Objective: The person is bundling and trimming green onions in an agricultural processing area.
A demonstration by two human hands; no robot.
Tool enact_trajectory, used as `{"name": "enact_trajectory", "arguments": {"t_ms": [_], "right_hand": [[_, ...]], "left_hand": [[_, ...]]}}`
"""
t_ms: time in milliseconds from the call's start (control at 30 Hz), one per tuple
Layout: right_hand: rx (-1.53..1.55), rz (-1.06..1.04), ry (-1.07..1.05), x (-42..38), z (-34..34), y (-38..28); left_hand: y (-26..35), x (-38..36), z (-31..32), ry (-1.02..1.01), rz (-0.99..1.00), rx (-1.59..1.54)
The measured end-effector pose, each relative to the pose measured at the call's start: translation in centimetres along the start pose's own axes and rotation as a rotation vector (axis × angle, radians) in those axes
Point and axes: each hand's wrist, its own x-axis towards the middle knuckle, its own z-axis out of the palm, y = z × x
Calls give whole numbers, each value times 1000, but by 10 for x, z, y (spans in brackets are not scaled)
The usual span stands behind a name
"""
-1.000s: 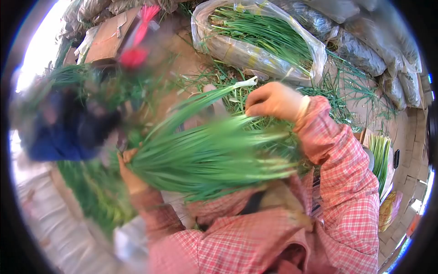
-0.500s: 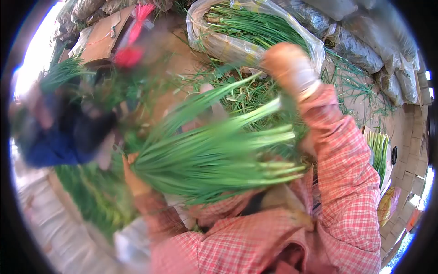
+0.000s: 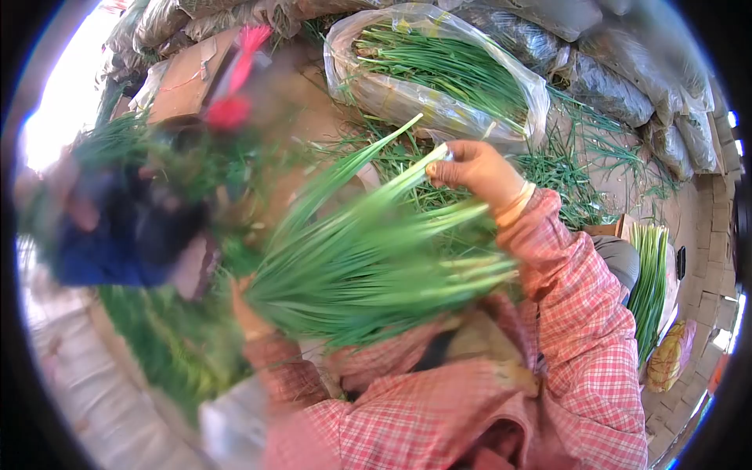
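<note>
1. Two hands are seen on one bundle of green chives (image 3: 376,274), held across the lap of a person in a pink plaid shirt (image 3: 580,313); the bundle fans out from the lower left toward the right.
2. A single long leaf (image 3: 407,176) is pinched at its tip by the right hand (image 3: 474,168), whose grip is closed on that leaf between thumb and fingers, above the bundle.
3. The bundle's narrow end is clenched by the left hand (image 3: 251,317), most of which is hidden behind the leaves.
4. Half a second earlier the right hand was raised high beside the clear plastic bag (image 3: 439,70) of chives; it is now lowered and drawn back to the bundle, which suggests another leaf is being picked out for sorting.
5. A second earlier the right hand was seen at much the same spot, so a repeated plucking motion is judged likely.
6. Loose leaves are scattered on the ground (image 3: 580,168), and a blurred figure in blue (image 3: 102,235) is glimpsed at left, largely unchanged.
</note>
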Motion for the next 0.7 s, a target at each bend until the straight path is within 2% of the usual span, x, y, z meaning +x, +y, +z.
{"name": "enact_trajectory", "arguments": {"t_ms": [100,167,267,300,367,400,433,500,567,600,667,700], "right_hand": [[-136,-48,47,-12,8,0],[-103,-161,-4,-18,9,9],[-498,-507,-60,-32,12,4],[-399,-514,-62,-38,15,0],[-206,-530,-69,-51,24,-14],[9,-416,-47,-56,27,-23],[233,-407,75,-54,28,-28],[592,-531,162,-36,3,-32],[738,-666,284,-24,-55,-37],[786,-689,419,-31,-86,-42],[741,-793,448,-52,-175,-27],[230,-714,968,-58,-225,-7]], "left_hand": [[-7,-5,-1,-36,-77,-156],[-9,-16,11,-164,-126,-224],[-17,-12,7,-328,-167,-381],[-24,-4,0,-378,-173,-442],[-43,27,-32,-431,-133,-326],[-46,32,-38,-411,-102,-275],[-49,33,-39,-373,-80,-235],[-50,31,-37,-327,-47,-178],[-50,27,-37,-299,-23,-142],[-50,25,-38,-284,-17,-127],[-51,23,-42,-264,0,-95],[-52,21,-44,-254,5,-83]]}}
